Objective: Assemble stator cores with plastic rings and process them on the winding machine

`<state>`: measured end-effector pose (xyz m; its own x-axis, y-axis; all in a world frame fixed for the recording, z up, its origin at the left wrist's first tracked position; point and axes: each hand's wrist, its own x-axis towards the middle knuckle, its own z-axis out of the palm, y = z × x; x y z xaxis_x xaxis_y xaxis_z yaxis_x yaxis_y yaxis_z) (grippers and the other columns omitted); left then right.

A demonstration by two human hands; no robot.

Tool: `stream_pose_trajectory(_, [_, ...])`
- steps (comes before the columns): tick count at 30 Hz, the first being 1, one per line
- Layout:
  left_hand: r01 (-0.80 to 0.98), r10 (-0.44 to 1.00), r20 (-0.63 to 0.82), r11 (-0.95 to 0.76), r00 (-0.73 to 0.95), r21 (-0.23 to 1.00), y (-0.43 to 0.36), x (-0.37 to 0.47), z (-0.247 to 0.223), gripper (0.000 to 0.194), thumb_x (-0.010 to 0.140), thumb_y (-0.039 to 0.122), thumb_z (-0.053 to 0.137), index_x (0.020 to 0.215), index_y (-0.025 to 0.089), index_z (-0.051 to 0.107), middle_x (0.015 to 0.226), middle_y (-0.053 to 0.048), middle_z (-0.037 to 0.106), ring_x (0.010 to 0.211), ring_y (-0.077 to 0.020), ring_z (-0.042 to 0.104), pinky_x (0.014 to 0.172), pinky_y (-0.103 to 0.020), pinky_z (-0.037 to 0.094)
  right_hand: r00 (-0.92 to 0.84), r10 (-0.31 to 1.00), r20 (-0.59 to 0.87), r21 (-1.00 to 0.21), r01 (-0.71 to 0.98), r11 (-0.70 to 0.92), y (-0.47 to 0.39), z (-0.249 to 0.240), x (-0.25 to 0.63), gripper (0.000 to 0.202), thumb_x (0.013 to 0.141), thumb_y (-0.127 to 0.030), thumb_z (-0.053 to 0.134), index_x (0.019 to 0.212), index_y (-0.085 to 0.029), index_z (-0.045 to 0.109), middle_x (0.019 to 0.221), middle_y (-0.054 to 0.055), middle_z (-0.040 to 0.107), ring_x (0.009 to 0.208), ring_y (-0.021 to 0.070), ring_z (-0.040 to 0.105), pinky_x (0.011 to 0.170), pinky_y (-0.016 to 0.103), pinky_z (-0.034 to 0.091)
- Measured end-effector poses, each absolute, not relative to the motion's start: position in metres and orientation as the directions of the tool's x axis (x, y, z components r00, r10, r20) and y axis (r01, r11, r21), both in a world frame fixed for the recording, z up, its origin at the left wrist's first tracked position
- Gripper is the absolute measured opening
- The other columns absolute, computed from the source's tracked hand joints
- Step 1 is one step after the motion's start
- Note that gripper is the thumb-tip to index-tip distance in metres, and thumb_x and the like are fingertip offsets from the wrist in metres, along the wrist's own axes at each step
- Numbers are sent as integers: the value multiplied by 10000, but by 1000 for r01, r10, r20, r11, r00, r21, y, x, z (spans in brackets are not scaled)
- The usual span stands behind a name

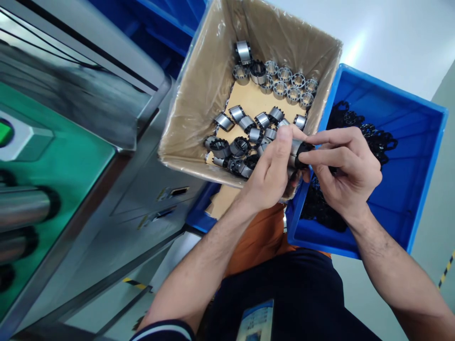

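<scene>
My left hand is wrapped round a silver metal ring core above the near right corner of a plastic-lined cardboard box. At the core's right end sits a black toothed plastic ring, pinched by the fingers of my right hand. Whether the ring is fully seated on the core cannot be seen. Below my left hand, several silver cores with black ends lie loose in the box. Under my right hand is a blue bin with a heap of black plastic rings.
Bare metal cores stand in rows at the box's far side, on a cardboard sheet. To the left is a metal machine with a green surface bearing metal cylinders. Another blue bin lies behind the box.
</scene>
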<state>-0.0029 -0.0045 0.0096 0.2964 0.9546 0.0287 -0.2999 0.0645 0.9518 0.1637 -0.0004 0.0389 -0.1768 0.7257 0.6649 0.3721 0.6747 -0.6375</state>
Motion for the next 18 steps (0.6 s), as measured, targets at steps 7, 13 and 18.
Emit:
stream_pose_trajectory(7, [-327, 933, -40, 164, 356, 931, -9, -12, 17, 589, 1248, 764, 371, 1261, 277, 702, 845, -17, 708, 591, -152, 620, 476, -260, 505, -151, 744, 651, -672, 341, 658, -4, 42, 161, 248, 1110, -118, 757, 1103, -338, 872, 1171, 9, 868, 1012, 193, 859, 850, 368, 742])
stream_pose_trajectory(13, [-376, 929, -10, 160, 370, 913, -9, -10, 18, 534, 1259, 740, 362, 1284, 305, 669, 788, -1, 699, 570, -160, 611, 468, -273, 471, -79, 824, 561, -745, 385, 544, -9, 45, 159, 228, 1131, -173, 770, 1067, -357, 889, 1196, 21, 874, 1072, 246, 859, 918, 461, 751])
stream_pose_trajectory(18, [-325, 929, 1, 128, 370, 937, -7, -11, 18, 483, 1258, 725, 419, 1289, 302, 651, 775, 20, 669, 556, -139, 600, 477, -261, 469, -80, 832, 549, -768, 342, 541, -7, 43, 161, 288, 1095, -78, 766, 1068, -341, 879, 1166, 12, 876, 1099, 221, 852, 954, 431, 728])
